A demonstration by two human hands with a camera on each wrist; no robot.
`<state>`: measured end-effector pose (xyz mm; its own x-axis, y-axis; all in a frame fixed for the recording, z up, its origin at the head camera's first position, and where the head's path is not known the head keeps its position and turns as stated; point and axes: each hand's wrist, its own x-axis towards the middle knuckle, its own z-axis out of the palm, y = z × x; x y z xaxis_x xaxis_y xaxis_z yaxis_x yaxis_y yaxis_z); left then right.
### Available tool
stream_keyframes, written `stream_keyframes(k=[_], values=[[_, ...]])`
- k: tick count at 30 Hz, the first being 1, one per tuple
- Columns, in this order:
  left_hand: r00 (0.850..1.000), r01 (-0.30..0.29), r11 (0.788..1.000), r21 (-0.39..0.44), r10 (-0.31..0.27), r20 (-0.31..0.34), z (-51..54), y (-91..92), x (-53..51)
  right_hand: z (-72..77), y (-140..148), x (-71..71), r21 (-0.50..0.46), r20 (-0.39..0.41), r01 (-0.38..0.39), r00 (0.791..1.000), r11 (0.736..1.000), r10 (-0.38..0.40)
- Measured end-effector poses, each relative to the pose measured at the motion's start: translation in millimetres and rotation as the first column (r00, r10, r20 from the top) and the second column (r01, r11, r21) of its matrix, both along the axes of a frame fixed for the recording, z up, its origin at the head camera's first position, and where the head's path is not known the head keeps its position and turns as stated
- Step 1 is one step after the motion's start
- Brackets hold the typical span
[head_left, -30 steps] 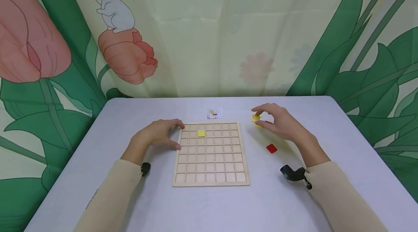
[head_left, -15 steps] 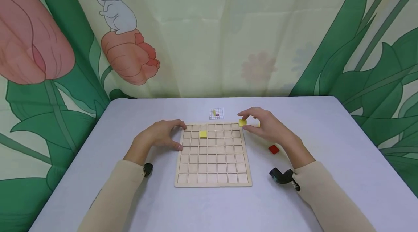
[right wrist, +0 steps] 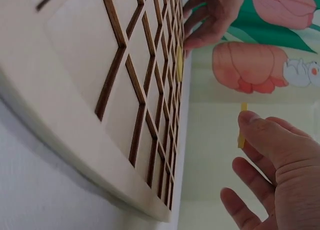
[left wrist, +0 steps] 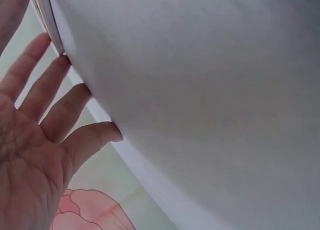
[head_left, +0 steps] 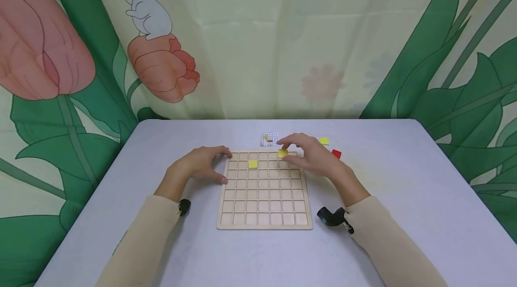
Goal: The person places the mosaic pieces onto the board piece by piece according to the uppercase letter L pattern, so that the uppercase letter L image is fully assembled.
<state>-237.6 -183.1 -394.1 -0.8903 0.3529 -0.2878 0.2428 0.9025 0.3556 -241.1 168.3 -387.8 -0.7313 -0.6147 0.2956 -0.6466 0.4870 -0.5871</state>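
Pinched between the thumb and fingers of my right hand (head_left: 315, 156) is a yellow tile (head_left: 283, 153), over the board's upper right part. In the right wrist view, this tile (right wrist: 242, 135) is edge-on and apart from the board, the other fingers of the hand (right wrist: 280, 165) spread. My left hand (head_left: 195, 163) touches the left rim of the wooden grid board (head_left: 222, 206), thumb and fingers apart. The left wrist view shows its fingers (left wrist: 75, 103) extended beside the board's edge. One yellow tile (head_left: 252, 164) lies in a cell of the board's second row.
Behind the board lies a small printed grid card (head_left: 269, 139). Another yellow tile (head_left: 324, 141) and a red tile (head_left: 336, 154) lie on the white table (head_left: 258, 260) right of the board. A patterned curtain (head_left: 250, 53) hangs behind the table.
My right hand has moved left from the loose tiles to above the board, carrying the yellow tile. Its wrist now hides the nearer red tile. My left hand stays at the board's edge.
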Motion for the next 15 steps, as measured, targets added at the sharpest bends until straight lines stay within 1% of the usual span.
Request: stream_keyframes(k=[3, 8, 12, 15], values=[[1.0, -0.002, 1.0, 0.003, 0.002, 0.004, -0.6, 0.2, -0.1, -2.6, -9.9, 0.1, -0.017, 0.02, -0.032, 0.999, 0.999, 0.033], [1.0, 0.006, 1.0, -0.006, -0.006, 0.005, 0.7, 0.1, 0.2, -8.4, -24.5, 2.4, 0.01, 0.03, -0.077, 0.997, 0.997, 0.076], [1.0, 0.019, 1.0, -0.012, -0.019, 0.0, 0.8, 0.1, -1.1, -13.0, -34.4, 2.9, 0.018, 0.031, -0.095, 0.995, 0.995, 0.094], [1.0, 0.027, 1.0, -0.009, -0.027, -0.001, 0.8, 0.4, -1.6, -14.9, -40.7, 2.7, 0.016, 0.045, -0.089, 0.995, 0.996, 0.088]])
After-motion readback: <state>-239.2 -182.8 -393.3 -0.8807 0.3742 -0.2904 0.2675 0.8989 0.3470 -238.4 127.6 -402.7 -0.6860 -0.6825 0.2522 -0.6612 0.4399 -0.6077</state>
